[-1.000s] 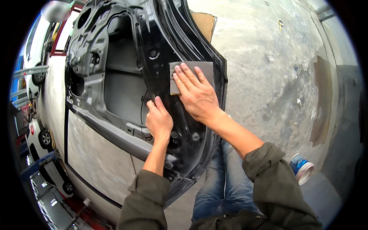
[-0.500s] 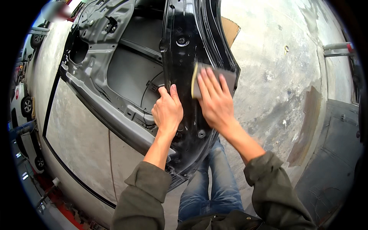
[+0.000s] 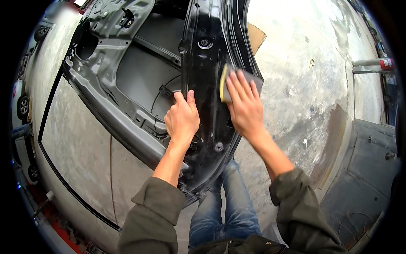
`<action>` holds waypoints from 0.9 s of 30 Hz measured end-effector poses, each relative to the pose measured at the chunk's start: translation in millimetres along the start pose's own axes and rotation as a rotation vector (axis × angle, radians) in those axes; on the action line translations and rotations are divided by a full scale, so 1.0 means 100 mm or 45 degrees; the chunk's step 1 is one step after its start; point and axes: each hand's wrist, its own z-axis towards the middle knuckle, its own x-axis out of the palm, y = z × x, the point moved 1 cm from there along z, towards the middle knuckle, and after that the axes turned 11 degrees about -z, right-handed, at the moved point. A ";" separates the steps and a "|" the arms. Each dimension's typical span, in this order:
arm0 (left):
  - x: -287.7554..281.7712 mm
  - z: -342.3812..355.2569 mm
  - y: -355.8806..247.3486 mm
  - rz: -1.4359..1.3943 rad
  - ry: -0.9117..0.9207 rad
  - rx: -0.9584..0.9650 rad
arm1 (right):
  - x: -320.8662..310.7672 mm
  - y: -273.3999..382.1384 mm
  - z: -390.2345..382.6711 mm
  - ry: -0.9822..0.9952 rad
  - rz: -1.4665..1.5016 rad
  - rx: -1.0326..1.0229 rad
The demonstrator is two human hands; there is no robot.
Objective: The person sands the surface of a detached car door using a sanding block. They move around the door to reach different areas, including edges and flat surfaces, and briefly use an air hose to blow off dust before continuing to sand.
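A car door (image 3: 203, 80) lies before me, its inner side up, with a glossy black edge band and a grey inner frame. My left hand (image 3: 182, 116) is closed around the inner rim of that black band, thumb on top; its fingertips are partly hidden. Under my right hand (image 3: 246, 108) is a grey sanding pad (image 3: 226, 86) with a yellow edge. The fingers lie nearly flat over the pad and press it on the outer part of the black band. Pale scuffs mark the black paint around it.
Brown cardboard (image 3: 256, 37) sticks out beyond the door's right side. On the concrete floor lies a small yellowish ring (image 3: 312, 63). A grey metal panel (image 3: 363, 165) stands at the right. A long black strip (image 3: 53, 163) curves along the left, with parked cars (image 3: 22, 106) farther off.
My right hand and the sanding pad have moved slightly right and up along the black band. My left hand keeps its hold on the rim. The view has shifted a little.
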 end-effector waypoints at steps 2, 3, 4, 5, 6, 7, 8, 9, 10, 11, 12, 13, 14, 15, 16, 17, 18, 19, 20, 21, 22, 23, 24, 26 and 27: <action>-0.02 0.00 -0.02 -0.032 0.028 -0.056 | -0.10 0.04 -0.34 0.067 -0.027 -0.039; -0.02 0.00 -0.02 -0.050 0.045 -0.084 | -0.14 0.04 -0.38 0.098 -0.040 -0.063; -0.02 0.00 -0.01 -0.031 0.059 -0.090 | -0.13 0.02 -0.35 0.104 -0.052 -0.093; -0.01 0.01 0.00 -0.022 0.053 -0.064 | -0.12 0.00 -0.20 0.082 -0.054 -0.104; -0.03 0.01 0.01 -0.004 0.041 -0.047 | -0.08 -0.02 0.03 0.059 -0.044 -0.121; 0.00 0.02 -0.02 0.004 0.041 -0.022 | -0.04 -0.09 0.26 0.042 -0.049 -0.130; -0.01 0.03 -0.06 -0.020 0.106 -0.058 | 0.07 -0.14 0.52 0.001 -0.072 -0.101; -0.03 0.04 -0.06 -0.051 0.130 -0.052 | 0.12 -0.15 0.74 -0.103 -0.026 -0.045; -0.04 0.05 -0.03 -0.076 0.151 -0.057 | 0.17 -0.04 0.77 -0.131 -0.021 -0.003; -0.03 0.07 -0.03 -0.111 0.179 -0.056 | 0.20 0.00 0.76 -0.156 -0.030 0.040; -0.09 0.09 -0.02 -0.163 0.273 -0.150 | 0.16 0.08 0.65 -0.097 -0.023 -0.021; -0.09 0.11 0.03 -0.268 0.256 -0.165 | 0.08 0.19 0.43 -0.038 -0.019 -0.080; -0.10 0.15 0.10 -0.382 0.229 -0.170 | 0.02 0.34 0.18 -0.001 0.031 -0.167; -0.07 0.20 0.21 -0.499 0.207 -0.175 | 0.02 0.46 -0.15 -0.007 0.127 -0.285; 0.06 0.29 0.45 -0.761 0.216 -0.173 | -0.07 0.57 -0.41 0.123 0.227 -0.391; 0.14 0.33 0.58 -0.906 0.287 -0.180 | -0.12 0.55 -0.55 0.187 0.221 -0.479; 0.15 0.32 0.54 -1.012 0.292 -0.156 | -0.14 0.40 -0.45 0.222 0.194 -0.597; 0.15 0.32 0.52 -1.116 0.296 -0.135 | -0.12 0.21 -0.26 0.257 0.169 -0.716; 0.13 0.33 0.48 -1.155 0.361 -0.185 | 0.00 0.05 -0.05 0.160 0.118 -0.722; 0.08 0.35 0.43 -1.195 0.423 -0.247 | 0.04 -0.06 0.24 0.183 0.070 -0.710; 0.02 0.34 0.39 -1.261 0.476 -0.283 | 0.01 -0.07 0.54 0.180 0.040 -0.665; -0.08 0.33 0.37 -1.317 0.519 -0.327 | 0.03 -0.05 0.80 0.146 -0.030 -0.598; -0.12 0.32 0.31 -1.412 0.575 -0.337 | 0.10 -0.05 0.98 0.050 -0.039 -0.478; -0.18 0.22 0.22 -1.587 0.421 -0.428 | 0.21 0.15 1.02 -0.063 -0.029 -0.311; -0.21 0.22 0.27 -1.638 0.400 -0.402 | 0.22 0.28 0.91 -0.090 -0.061 -0.230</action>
